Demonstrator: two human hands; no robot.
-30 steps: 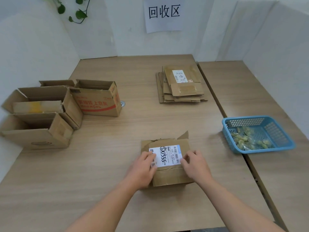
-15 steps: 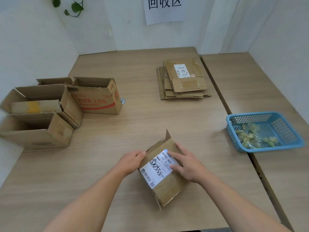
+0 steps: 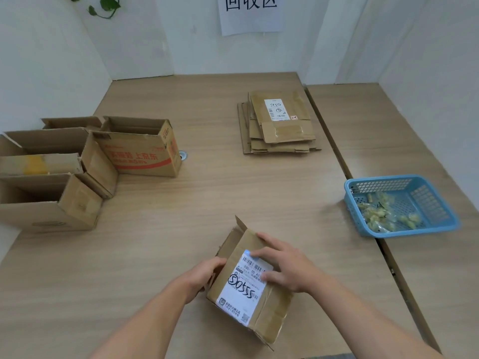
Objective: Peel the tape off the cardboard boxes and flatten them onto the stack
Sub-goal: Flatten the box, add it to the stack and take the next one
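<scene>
The small parcel box (image 3: pixel 248 286) sits on the wooden table (image 3: pixel 181 229), well nearer the person than the stack of flattened boxes (image 3: pixel 280 123) and slightly to its left. It is turned at a slant, with one far flap standing up. The left hand (image 3: pixel 207 273) holds the box's left wall, thumb at the top edge. The right hand (image 3: pixel 287 265) lies flat on top with its fingers spread and nearly straight, the index fingertip and thumb on the white shipping label (image 3: pixel 246 288). A glossy strip of tape (image 3: pixel 274 314) crosses the box's near end, beside the right wrist.

The left hand's fingers are hidden behind the box wall, so how far they wrap cannot be told. The label's small print is too blurred to read. Far behind the stack, the paper sign (image 3: pixel 250 14) on the wall is cut off by the picture's top edge, as is the plant (image 3: pixel 108 3).

Right of the stack and nearer, the blue basket (image 3: pixel 407 230) holds crumpled tape scraps (image 3: pixel 381 213). Left of the stack stand the open cartons (image 3: pixel 51 177) and a red-printed box (image 3: pixel 140 154).

A second ago the box lay square to the person with both hands on its top. Now it is rotated, the left hand has gone to its side, and the right hand has slid further up the label.
</scene>
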